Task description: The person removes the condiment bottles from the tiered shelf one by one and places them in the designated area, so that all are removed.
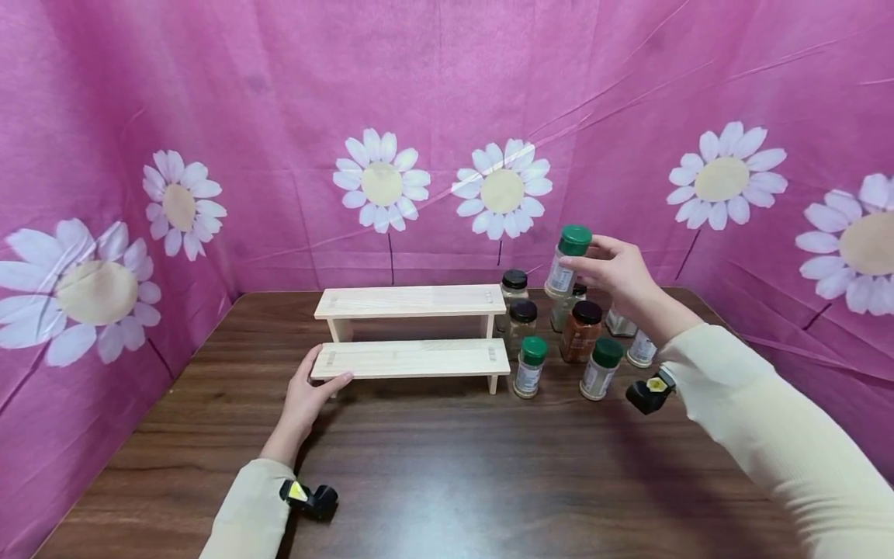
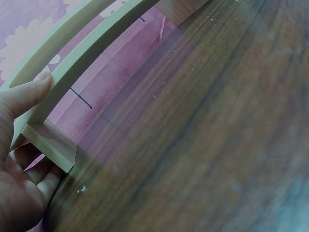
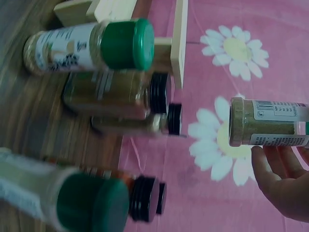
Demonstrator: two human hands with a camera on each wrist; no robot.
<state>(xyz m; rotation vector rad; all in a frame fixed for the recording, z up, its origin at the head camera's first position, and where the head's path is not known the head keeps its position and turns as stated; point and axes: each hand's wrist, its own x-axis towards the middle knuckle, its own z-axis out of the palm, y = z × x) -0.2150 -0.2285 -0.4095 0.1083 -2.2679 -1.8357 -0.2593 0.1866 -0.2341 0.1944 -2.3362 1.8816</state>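
A two-tier pale wooden shelf rack (image 1: 412, 359) stands on the table. My left hand (image 1: 305, 400) grips the left end of its lower tier; in the left wrist view the thumb presses on the board (image 2: 91, 58) and the other fingers curl beneath, by the leg. Raised above the jars on the right, my right hand (image 1: 618, 268) holds a spice jar with a green lid (image 1: 567, 260), nearly upright. The right wrist view shows the jar's white label and brownish contents (image 3: 273, 126), with fingers around its side.
Right of the rack stand green-lidded jars (image 1: 528, 369) (image 1: 601, 370), black-lidded jars (image 1: 514, 289) (image 1: 521, 322) and a jar of orange-red spice (image 1: 581, 334). Further jars are partly hidden behind the right arm. A pink cloth with daisies (image 1: 433, 93) hangs behind the wooden table (image 1: 419, 466).
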